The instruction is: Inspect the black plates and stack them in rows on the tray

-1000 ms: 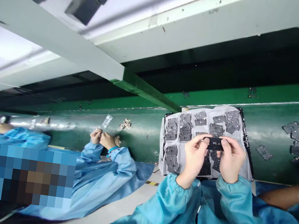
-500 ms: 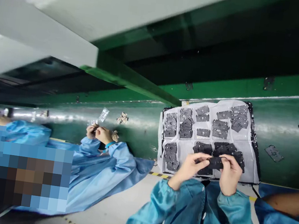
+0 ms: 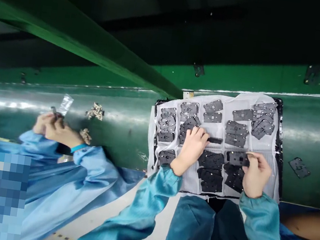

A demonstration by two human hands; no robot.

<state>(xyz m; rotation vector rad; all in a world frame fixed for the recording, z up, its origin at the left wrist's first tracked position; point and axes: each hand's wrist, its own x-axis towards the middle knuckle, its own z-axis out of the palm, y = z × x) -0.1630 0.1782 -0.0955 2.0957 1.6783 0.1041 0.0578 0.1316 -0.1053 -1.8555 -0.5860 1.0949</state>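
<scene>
My right hand [image 3: 257, 175] pinches one end of a flat black rectangular plate [image 3: 237, 158] with small cutouts, held level above dark plates in the tray's front row. My left hand [image 3: 192, 146] reaches into the middle of the tray. Its fingers are closed at the left end of another black plate [image 3: 215, 140], which appears tilted nearly edge-on. Under both hands lies a black-rimmed tray lined with white cloth [image 3: 185, 183], divided into compartments. Stacks of similar plates [image 3: 236, 133] lie in it, some grey-faced and some darker.
Loose plates [image 3: 299, 167] lie on the green bench [image 3: 127, 139] to the right. A green beam [image 3: 120, 61] slants above the bench towards the tray. At left, a co-worker's hands [image 3: 54, 127] handle something small near a clear bag [image 3: 66, 103] and small pale parts [image 3: 96, 111].
My hands have parted. The right keeps a plate, while the left has moved forward and left to a plate in the tray. The view has shifted, with the co-worker further left.
</scene>
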